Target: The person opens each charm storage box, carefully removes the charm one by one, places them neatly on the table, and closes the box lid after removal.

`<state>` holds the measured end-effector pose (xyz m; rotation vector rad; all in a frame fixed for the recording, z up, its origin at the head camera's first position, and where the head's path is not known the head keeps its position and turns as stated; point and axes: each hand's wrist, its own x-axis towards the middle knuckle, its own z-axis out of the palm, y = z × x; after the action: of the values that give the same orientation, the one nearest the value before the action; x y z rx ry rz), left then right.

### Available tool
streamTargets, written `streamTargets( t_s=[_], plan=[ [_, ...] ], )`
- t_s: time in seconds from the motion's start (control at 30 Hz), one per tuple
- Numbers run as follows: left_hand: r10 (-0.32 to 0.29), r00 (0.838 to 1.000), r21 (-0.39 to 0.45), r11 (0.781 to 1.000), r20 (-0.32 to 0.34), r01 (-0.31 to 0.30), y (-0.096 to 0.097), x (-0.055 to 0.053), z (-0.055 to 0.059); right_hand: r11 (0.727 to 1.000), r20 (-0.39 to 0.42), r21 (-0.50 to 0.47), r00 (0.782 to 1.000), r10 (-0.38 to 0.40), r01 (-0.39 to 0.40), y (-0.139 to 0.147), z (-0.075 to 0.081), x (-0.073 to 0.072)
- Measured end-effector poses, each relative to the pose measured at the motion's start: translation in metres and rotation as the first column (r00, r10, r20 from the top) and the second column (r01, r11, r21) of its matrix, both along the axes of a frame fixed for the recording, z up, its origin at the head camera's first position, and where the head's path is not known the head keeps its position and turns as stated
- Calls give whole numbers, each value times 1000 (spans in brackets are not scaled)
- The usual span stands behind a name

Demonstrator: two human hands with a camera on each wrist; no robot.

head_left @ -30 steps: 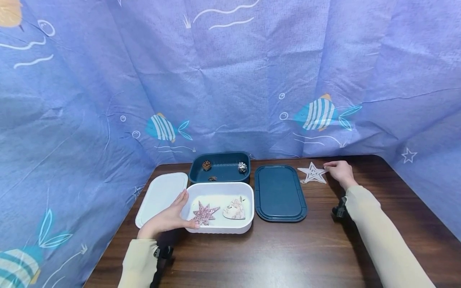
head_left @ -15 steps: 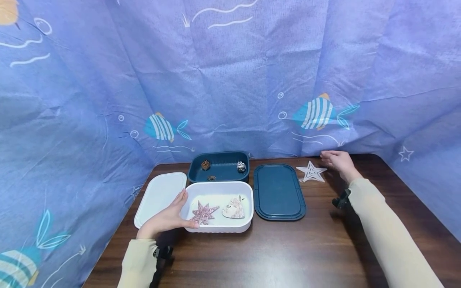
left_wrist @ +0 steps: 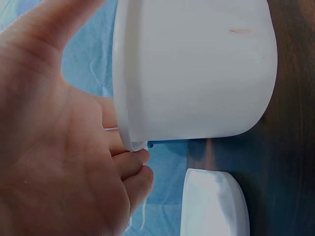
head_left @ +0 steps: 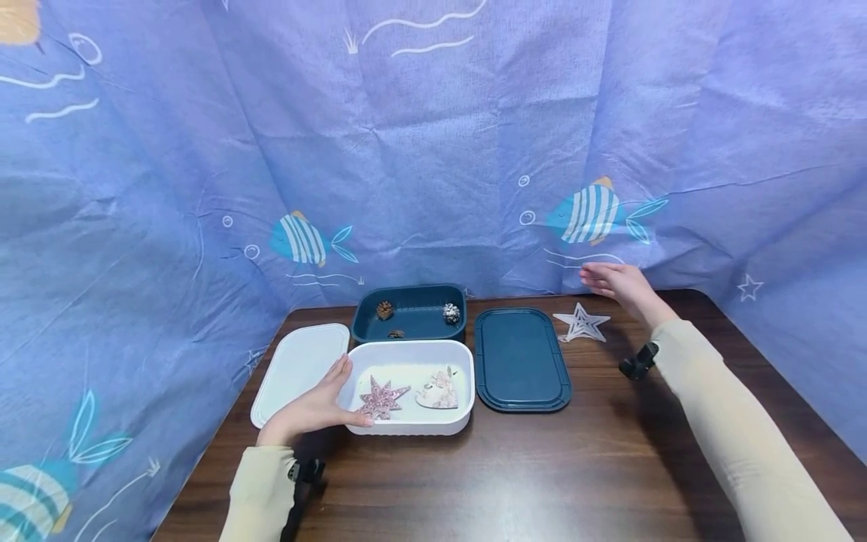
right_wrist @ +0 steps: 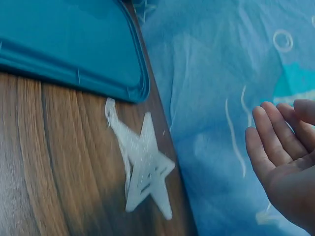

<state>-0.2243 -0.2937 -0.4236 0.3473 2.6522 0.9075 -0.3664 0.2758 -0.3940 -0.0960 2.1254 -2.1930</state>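
My left hand (head_left: 313, 406) grips the left end of a white plastic container (head_left: 413, 430), thumb at the front rim and fingers at the back rim. Its wall fills much of the left wrist view. Inside lie a pink glittery star ornament (head_left: 381, 397) and a pale, patterned ornament (head_left: 436, 393). My right hand (head_left: 623, 288) is raised with nothing in it, fingers extended, as the right wrist view confirms. Just below and left of that hand, a white cut-out star ornament (head_left: 582, 323) with a string lies flat on the table.
Behind the white container stands a dark blue container (head_left: 415, 325) with brown pinecones (head_left: 384, 310) and a whitish pinecone (head_left: 451, 313). A dark blue lid (head_left: 523, 361) lies right of it, a white lid (head_left: 301, 373) left. A blue fish-print curtain (head_left: 433, 150) hangs behind the wooden table (head_left: 515, 474).
My right hand has let go of the white star ornament and moved up and left above it. My left hand has stayed at the white container.
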Motion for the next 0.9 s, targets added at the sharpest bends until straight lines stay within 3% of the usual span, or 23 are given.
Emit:
streamTargets(
  t_s=[0.37, 0.6, 0.9],
  plan=[
    [-8, 1000, 5, 1000, -20, 8, -3, 3, 1, 981, -65, 181, 995, 75, -62, -51, 9, 1],
    [-8, 1000, -4, 1000, -11, 8, -1, 0, -3, 936, -95, 337, 986, 139, -99, -92, 17, -2],
    [12, 1000, -8, 1000, -11, -12, -3, -2, -4, 903, -112, 387, 962, 248, -188, -156, 29, -11]
  ],
)
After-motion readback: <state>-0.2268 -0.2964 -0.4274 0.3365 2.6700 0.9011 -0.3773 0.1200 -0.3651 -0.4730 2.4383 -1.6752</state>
